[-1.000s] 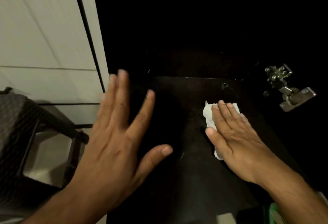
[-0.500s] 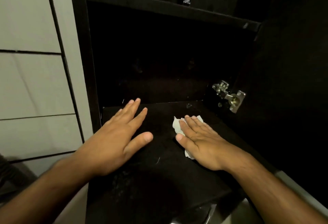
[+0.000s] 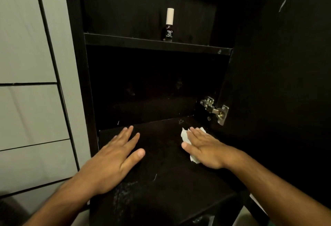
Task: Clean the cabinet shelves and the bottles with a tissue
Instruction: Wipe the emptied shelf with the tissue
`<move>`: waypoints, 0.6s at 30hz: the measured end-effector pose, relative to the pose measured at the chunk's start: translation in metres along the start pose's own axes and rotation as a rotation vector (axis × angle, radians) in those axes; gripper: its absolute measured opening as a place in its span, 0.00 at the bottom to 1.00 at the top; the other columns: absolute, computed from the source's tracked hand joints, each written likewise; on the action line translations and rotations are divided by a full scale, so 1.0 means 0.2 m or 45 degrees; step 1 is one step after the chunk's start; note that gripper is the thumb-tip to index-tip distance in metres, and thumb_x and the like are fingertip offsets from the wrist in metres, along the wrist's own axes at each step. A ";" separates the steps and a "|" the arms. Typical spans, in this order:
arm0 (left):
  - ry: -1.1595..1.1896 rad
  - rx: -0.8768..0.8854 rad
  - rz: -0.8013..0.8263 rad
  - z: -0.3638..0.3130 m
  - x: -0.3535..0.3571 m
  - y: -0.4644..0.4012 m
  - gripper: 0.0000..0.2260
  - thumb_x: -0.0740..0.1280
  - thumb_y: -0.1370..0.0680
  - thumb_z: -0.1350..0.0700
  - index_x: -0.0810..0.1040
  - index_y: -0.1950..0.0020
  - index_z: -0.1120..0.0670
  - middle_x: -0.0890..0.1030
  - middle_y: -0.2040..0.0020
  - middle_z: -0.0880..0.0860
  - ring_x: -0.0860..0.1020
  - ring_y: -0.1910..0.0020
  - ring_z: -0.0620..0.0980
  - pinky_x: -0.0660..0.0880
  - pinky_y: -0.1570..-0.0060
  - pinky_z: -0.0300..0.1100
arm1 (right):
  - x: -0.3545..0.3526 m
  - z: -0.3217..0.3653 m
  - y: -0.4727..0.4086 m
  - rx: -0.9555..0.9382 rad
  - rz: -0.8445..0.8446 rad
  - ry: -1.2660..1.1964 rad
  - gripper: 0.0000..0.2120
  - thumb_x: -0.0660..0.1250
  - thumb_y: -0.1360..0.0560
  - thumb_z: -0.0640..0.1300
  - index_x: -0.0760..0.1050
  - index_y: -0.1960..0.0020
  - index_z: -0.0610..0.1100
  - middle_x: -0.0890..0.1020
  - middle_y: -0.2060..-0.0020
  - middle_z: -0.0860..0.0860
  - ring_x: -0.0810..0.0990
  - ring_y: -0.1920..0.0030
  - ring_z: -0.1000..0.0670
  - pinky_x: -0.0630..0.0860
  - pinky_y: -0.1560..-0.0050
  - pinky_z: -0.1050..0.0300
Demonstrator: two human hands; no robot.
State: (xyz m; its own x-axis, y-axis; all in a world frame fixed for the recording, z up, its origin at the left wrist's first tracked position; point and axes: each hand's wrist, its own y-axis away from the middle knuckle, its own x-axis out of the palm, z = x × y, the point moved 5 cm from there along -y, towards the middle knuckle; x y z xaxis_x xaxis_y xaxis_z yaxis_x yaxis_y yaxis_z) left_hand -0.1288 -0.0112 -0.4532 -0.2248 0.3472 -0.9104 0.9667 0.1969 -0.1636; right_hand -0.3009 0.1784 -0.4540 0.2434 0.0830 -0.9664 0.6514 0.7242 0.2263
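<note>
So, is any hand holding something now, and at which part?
Nothing is gripped. The right hand lies flat on the white tissue, its straight fingers pressing the middle onto the lower shelf. The left hand is open and holds nothing.

I see pale print on the small bottle on the upper shelf. It's too small for me to read

white tissue flat on lower shelf | small white-capped bottle upright, upper shelf
</note>
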 end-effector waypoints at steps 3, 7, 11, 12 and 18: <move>-0.002 -0.026 -0.018 0.01 0.01 -0.01 0.44 0.30 0.39 0.21 0.43 0.26 0.38 0.38 0.24 0.38 0.34 0.29 0.30 0.34 0.35 0.29 | -0.05 0.02 -0.19 0.055 -0.058 -0.009 0.35 0.41 0.20 0.65 0.42 0.20 0.45 0.42 0.21 0.48 0.38 0.22 0.50 0.40 0.23 0.51; -0.034 -0.055 0.001 0.02 0.02 -0.01 0.48 0.28 0.40 0.20 0.44 0.24 0.42 0.39 0.23 0.41 0.36 0.26 0.35 0.36 0.30 0.35 | -0.05 0.15 -0.32 0.024 -0.072 0.031 0.37 0.41 0.21 0.67 0.44 0.20 0.45 0.44 0.21 0.47 0.40 0.22 0.48 0.41 0.22 0.48; -0.080 -0.055 0.037 0.00 0.02 -0.01 0.52 0.26 0.42 0.20 0.44 0.23 0.43 0.40 0.22 0.42 0.36 0.26 0.37 0.37 0.29 0.35 | 0.02 0.22 -0.15 -0.155 -0.057 0.031 0.33 0.42 0.19 0.64 0.43 0.20 0.47 0.43 0.21 0.50 0.39 0.22 0.51 0.40 0.23 0.52; -0.087 -0.053 0.041 0.00 0.02 -0.01 0.52 0.26 0.42 0.20 0.44 0.23 0.44 0.40 0.22 0.42 0.36 0.26 0.36 0.36 0.29 0.35 | 0.02 0.19 -0.10 -0.170 -0.052 0.016 0.32 0.43 0.18 0.63 0.43 0.20 0.47 0.42 0.21 0.50 0.38 0.22 0.53 0.40 0.23 0.54; -0.107 -0.063 0.057 0.01 0.03 -0.01 0.51 0.26 0.42 0.20 0.43 0.24 0.43 0.40 0.22 0.42 0.36 0.26 0.36 0.36 0.30 0.35 | -0.06 -0.05 -0.15 0.074 -0.057 0.014 0.34 0.43 0.18 0.63 0.45 0.20 0.44 0.44 0.21 0.47 0.41 0.22 0.50 0.41 0.24 0.51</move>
State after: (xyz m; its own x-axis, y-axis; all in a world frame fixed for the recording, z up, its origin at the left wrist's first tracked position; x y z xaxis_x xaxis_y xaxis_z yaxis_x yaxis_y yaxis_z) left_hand -0.1319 -0.0108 -0.4590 -0.1688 0.2789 -0.9454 0.9678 0.2286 -0.1054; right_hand -0.3299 0.1627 -0.4510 0.2053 0.0591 -0.9769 0.7021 0.6865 0.1891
